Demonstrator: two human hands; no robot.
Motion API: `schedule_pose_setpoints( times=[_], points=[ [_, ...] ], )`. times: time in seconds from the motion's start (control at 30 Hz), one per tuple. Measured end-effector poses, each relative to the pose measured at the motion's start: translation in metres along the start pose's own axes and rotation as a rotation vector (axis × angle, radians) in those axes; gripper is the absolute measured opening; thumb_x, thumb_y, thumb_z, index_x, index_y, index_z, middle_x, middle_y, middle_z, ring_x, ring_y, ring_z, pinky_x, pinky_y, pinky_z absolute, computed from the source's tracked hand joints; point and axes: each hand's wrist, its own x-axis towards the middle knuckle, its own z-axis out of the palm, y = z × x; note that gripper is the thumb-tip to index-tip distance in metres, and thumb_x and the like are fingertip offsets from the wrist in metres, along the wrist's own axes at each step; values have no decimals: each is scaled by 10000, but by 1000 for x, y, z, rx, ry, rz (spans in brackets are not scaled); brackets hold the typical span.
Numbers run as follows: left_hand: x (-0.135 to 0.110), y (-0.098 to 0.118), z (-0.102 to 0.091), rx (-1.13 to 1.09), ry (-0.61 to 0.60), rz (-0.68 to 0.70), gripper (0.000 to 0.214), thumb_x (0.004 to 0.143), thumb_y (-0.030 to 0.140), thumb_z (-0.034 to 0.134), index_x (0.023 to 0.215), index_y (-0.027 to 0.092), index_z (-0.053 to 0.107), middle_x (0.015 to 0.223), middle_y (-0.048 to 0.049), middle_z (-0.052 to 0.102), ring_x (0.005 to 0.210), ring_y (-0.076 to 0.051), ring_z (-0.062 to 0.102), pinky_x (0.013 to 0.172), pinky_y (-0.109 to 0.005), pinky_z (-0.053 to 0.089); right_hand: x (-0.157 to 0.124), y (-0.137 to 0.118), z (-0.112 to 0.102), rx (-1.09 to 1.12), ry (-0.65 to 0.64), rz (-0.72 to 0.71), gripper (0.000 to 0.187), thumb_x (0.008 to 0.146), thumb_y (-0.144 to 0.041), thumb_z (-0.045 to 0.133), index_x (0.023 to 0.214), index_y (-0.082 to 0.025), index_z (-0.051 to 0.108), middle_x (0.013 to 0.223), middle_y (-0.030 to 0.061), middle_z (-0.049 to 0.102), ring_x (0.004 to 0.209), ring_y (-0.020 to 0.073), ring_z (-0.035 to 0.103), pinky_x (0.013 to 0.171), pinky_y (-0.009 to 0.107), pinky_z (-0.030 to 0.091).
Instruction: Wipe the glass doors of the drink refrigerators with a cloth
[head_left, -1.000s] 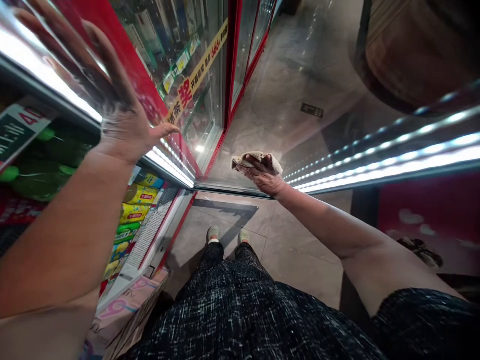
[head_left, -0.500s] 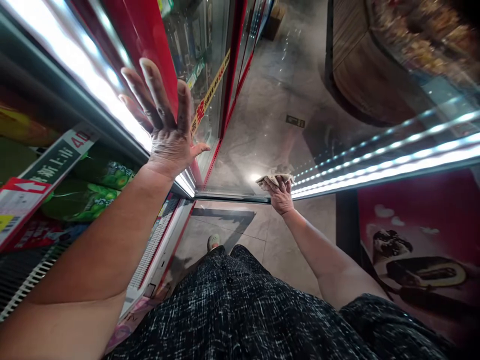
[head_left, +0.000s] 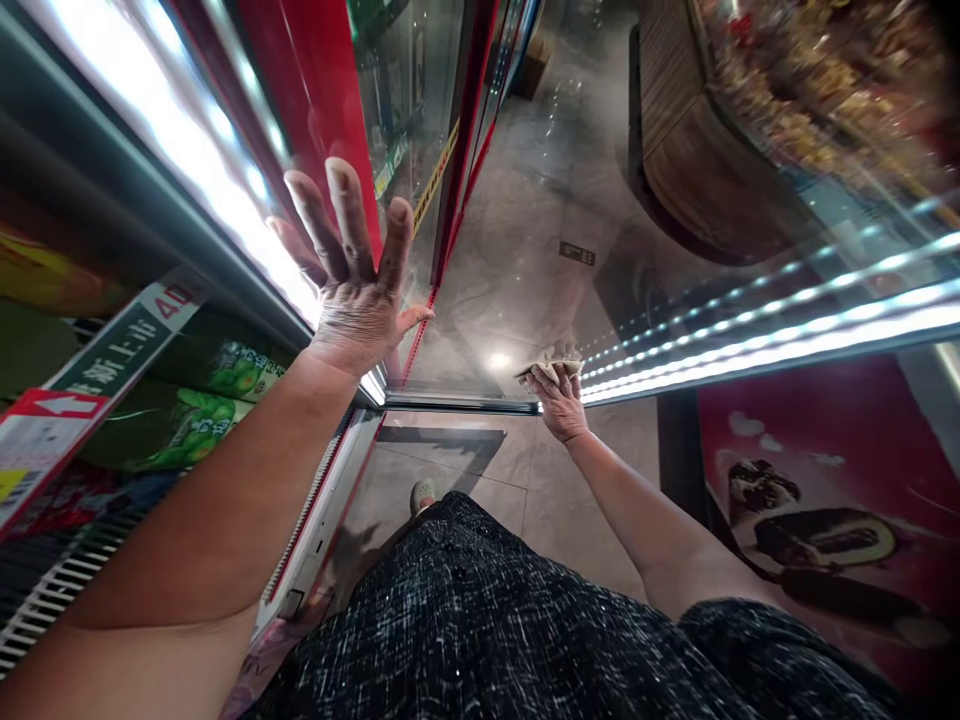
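My right hand (head_left: 559,405) holds a folded pale cloth (head_left: 551,368) against the glass door (head_left: 480,310), close to the door's near edge. Its fingers lie over the cloth, and a reflection of the hand shows in the pane. On the other side, my left hand (head_left: 352,290) is spread wide with nothing in it. It is raised beside the bright light strip (head_left: 217,190) and in front of a red panel (head_left: 300,80); whether the palm touches a surface, I cannot tell.
Shelves of green packages (head_left: 202,425) stand at the left behind a price label strip (head_left: 112,350). A rounded wooden display stand (head_left: 705,170) is seen through the glass. At the lower right is a red panel with ice cream pictures (head_left: 810,500). My shoe (head_left: 422,493) is on the tiled floor.
The view has shifted slightly, and my left hand appears a little lower and farther right. The cloth stays against the glass under my right hand, almost in the same place.
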Motion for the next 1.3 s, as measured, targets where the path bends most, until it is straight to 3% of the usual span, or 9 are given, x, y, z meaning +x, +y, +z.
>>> schedule_pose_setpoints(
  times=[0.27, 0.57, 0.7, 0.87, 0.97, 1.07, 1.2, 1.3],
  points=[
    [1, 1, 0, 67, -25, -24, 1183, 849, 604, 705, 1662, 189, -47, 1466, -273, 546, 1335, -443, 565, 1127, -612, 425, 1, 2, 4, -24, -22, 1, 596, 970, -137, 457, 1528, -337, 525, 1591, -3, 523, 1553, 286, 286, 1287, 560, 216],
    [1, 1, 1, 110, -28, -16, 1180, 845, 606, 718, 1660, 153, -6, 1391, -266, 602, 1190, -406, 658, 1080, -553, 480, 3, -2, 8, 7, -10, 35, 588, 975, -139, 443, 1522, -334, 532, 1609, 4, 499, 1561, 285, 277, 1280, 550, 237],
    [1, 1, 0, 56, -16, -36, 1244, 835, 649, 715, 1648, 109, -56, 1381, -275, 603, 1281, -419, 603, 1120, -567, 441, 5, -1, 6, 25, -24, 30, 610, 968, -133, 438, 1542, -327, 506, 1615, 6, 490, 1572, 284, 258, 1287, 560, 218],
    [2, 0, -1, -47, -96, -87, 1225, 871, 695, 634, 1621, 0, -41, 1371, -286, 606, 1373, -435, 518, 1157, -621, 366, 8, -2, 2, 52, -66, 62, 582, 988, -146, 430, 1535, -325, 517, 1610, 13, 497, 1572, 294, 257, 1284, 580, 209],
    [3, -1, 0, -107, -79, -86, 1215, 820, 814, 539, 1641, 57, 61, 1451, -233, 574, 1495, -414, 373, 1200, -641, 287, 9, -3, 0, 56, -89, 59, 593, 990, -139, 429, 1546, -333, 498, 1627, 16, 473, 1579, 290, 240, 1286, 588, 195],
    [3, 0, -2, -148, -66, -94, 1224, 781, 825, 486, 1642, 60, 73, 1471, -203, 571, 1549, -401, 270, 1208, -650, 266, 11, -4, 0, 63, -102, 67, 591, 993, -134, 424, 1544, -332, 502, 1631, 17, 467, 1580, 297, 237, 1283, 595, 201],
    [2, 4, -4, -181, -97, -136, 1271, 739, 827, 490, 1650, 99, -16, 1399, -183, 625, 1506, -389, 356, 1220, -603, 269, 12, -5, 4, 72, -101, 88, 563, 1005, -143, 412, 1524, -323, 533, 1613, 25, 492, 1566, 299, 270, 1284, 591, 207],
    [3, 6, -4, -146, -107, -189, 1368, 705, 875, 480, 1632, 27, -62, 1337, -222, 639, 1459, -441, 405, 1199, -629, 291, 12, -5, 6, 79, -85, 84, 558, 1015, -154, 401, 1531, -327, 522, 1613, 28, 491, 1566, 288, 266, 1290, 579, 195]
  ],
)
